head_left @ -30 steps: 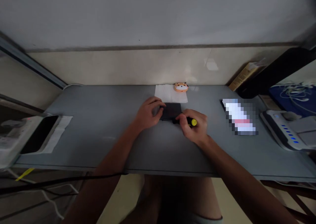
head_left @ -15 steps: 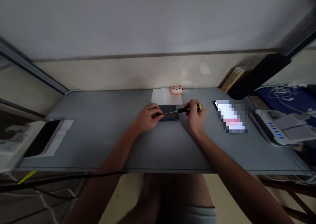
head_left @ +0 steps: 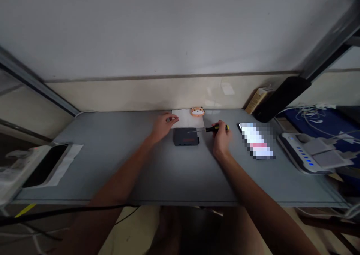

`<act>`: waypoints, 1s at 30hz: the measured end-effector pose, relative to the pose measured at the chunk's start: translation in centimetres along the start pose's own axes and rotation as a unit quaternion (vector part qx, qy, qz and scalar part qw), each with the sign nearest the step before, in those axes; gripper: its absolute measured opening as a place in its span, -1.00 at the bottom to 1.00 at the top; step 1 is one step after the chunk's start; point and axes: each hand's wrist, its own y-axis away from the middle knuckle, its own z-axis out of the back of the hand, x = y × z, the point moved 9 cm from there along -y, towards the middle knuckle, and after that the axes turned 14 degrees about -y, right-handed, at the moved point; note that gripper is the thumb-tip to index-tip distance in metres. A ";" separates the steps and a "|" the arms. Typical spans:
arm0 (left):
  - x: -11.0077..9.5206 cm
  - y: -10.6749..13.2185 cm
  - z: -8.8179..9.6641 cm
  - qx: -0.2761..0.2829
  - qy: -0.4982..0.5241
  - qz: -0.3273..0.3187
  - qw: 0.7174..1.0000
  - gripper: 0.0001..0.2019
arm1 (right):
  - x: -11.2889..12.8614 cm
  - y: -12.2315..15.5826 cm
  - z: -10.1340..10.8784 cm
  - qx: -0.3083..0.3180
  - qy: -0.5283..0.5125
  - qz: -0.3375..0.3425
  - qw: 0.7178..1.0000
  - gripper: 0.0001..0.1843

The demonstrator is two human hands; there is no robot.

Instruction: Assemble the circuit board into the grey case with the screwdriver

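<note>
A small dark grey box [head_left: 185, 138] with a row of slots along its front lies on the table. My right hand [head_left: 222, 137] is closed round the black and yellow handle of a screwdriver [head_left: 209, 129], whose thin shaft reaches left over the box's top. Beyond the box, at the left edge of a white paper sheet [head_left: 184, 118], is my left hand [head_left: 164, 125], off the box. Its thumb and fingertips are pinched together; anything between them is too small to make out. An orange animal-face item [head_left: 197, 112] rests on the sheet's far right corner.
Right of my hand lies a phone [head_left: 255, 140] with a lit, blurred screen. Past it are a white power strip [head_left: 303, 153] with plugs, a long black object [head_left: 282, 99] and a yellowish box [head_left: 257, 100]. A dark-screened device [head_left: 46, 165] sits far left.
My left hand has left the box and moved away and to the left, to the paper's edge. The screwdriver stays in my right hand. The view has shifted slightly.
</note>
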 end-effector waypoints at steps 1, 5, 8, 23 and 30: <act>0.1 -0.7 -0.3 0.001 -0.002 0.000 1.000 -0.87 | -0.1 -0.1 0.1 -0.008 -0.005 -0.006 1.000 -0.56; 0.2 -1.8 -1.4 0.016 -0.005 -0.001 1.000 -0.86 | -0.5 -0.1 0.6 -0.038 -0.027 -0.044 0.998 -0.62; 0.4 -0.7 -1.4 0.013 -0.006 0.001 1.000 -0.87 | -0.5 -0.1 0.5 -0.033 -0.019 -0.051 0.998 -0.63; -3.8 5.9 -2.1 0.180 0.099 -0.068 0.976 -0.59 | 2.4 -0.7 1.2 -0.028 0.034 0.093 0.995 -0.54; -2.7 5.4 -2.1 0.147 0.106 -0.032 0.983 -0.56 | 4.2 1.7 -1.5 0.102 0.116 0.181 0.971 -0.60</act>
